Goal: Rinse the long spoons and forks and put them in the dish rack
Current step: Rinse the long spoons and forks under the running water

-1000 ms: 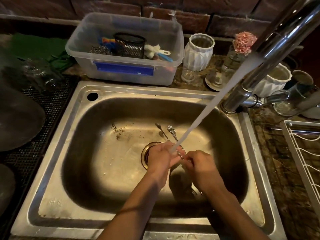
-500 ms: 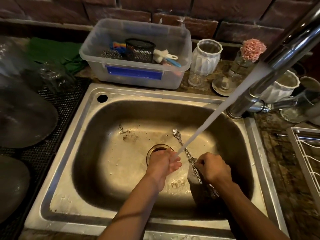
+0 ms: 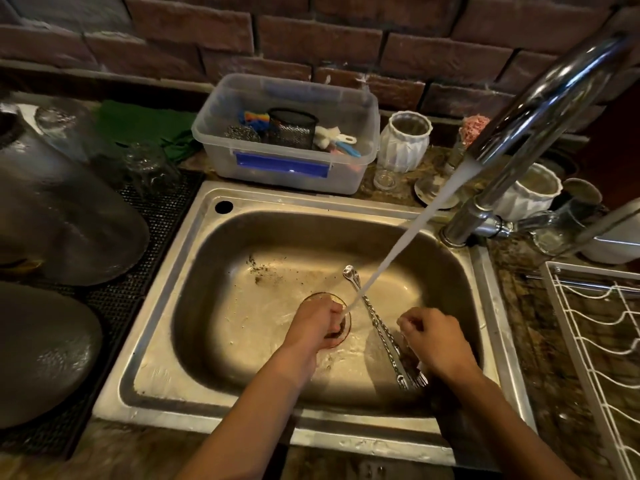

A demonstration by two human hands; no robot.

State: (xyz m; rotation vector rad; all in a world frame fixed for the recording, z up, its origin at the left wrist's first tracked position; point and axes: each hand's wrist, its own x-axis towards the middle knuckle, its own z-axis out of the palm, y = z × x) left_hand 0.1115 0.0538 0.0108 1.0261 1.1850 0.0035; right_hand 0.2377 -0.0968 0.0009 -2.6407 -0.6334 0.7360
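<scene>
Long spoons and forks (image 3: 379, 332) lie bunched under the stream in the sink (image 3: 166, 327), right hand (image 3: 434, 342) closed around their lower ends. Left hand (image 3: 313, 329) curls loosely, apparently empty, fingers (image 3: 334, 311) in the water. Rinsing's underway; dish rack (image 3: 595, 344) shows none yet.

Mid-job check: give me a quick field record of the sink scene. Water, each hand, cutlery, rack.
water: running from faucet, stream landing at left hand
left hand: curled over the drain, under the stream; contents not visible
right hand: grip on the bundle of long spoons and forks
cutlery: one bundle, angled across the sink, heads toward the back
dish rack: right of sink, visible part holds no cutlery
</scene>
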